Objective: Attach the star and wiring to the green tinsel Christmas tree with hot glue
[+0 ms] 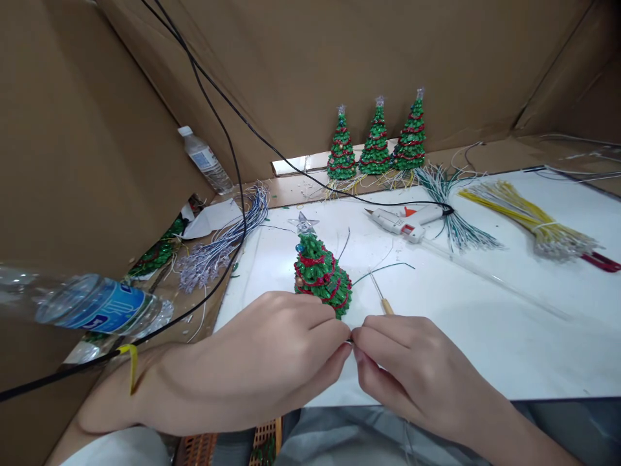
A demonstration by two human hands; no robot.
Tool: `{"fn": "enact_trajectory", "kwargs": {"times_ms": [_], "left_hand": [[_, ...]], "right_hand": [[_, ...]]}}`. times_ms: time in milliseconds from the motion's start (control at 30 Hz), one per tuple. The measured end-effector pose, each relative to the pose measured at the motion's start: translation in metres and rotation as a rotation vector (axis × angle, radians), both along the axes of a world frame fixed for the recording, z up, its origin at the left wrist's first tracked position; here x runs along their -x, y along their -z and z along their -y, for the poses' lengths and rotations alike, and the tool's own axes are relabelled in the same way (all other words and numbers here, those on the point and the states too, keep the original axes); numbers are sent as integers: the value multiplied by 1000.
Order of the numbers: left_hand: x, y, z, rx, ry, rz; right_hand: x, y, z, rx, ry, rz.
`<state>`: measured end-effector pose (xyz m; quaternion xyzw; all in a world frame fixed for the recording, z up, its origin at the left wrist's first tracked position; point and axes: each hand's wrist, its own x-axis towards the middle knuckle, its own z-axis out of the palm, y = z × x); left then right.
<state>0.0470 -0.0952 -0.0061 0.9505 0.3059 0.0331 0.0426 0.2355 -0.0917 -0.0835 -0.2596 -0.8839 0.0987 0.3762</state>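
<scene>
My left hand (295,346) and my right hand (407,362) meet near the front edge of the white board (485,349). Both are closed in a pinch, fingertip to fingertip, on a thin dark wire (350,340); only a short bit of it shows. Just behind my left hand a small green Christmas tree (320,275) with red garlands and a clear star leans slightly, its base partly hidden. Thin wires stick out from its right side. Beyond my right hand lies an awl (387,306) with a wooden handle.
A glue gun (402,223) with a long glue stick lies on the board. Bundles of green-white wires (456,223), yellow wires (528,217) and bluish wires (233,226) surround it. Three trees (375,145) stand behind. Bottles (109,304) are at left; a black cable (233,155) crosses overhead.
</scene>
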Motion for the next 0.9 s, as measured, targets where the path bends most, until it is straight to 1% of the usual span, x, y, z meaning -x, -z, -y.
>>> {"fn": "enact_trajectory", "kwargs": {"times_ms": [100, 233, 333, 433, 567, 900], "left_hand": [[2, 3, 1, -55, 36, -54], [4, 7, 1, -70, 105, -107], [5, 7, 0, -81, 125, -109], [5, 5, 0, -50, 143, -114], [4, 2, -1, 6, 201, -118], [1, 7, 2, 16, 137, -54]], "right_hand": [[1, 0, 0, -27, 3, -2], [3, 1, 0, -55, 18, -14], [4, 2, -2, -72, 19, -13], [2, 2, -2, -104, -4, -10], [-1, 1, -2, -149, -59, -18], [0, 5, -3, -127, -26, -52]]}}
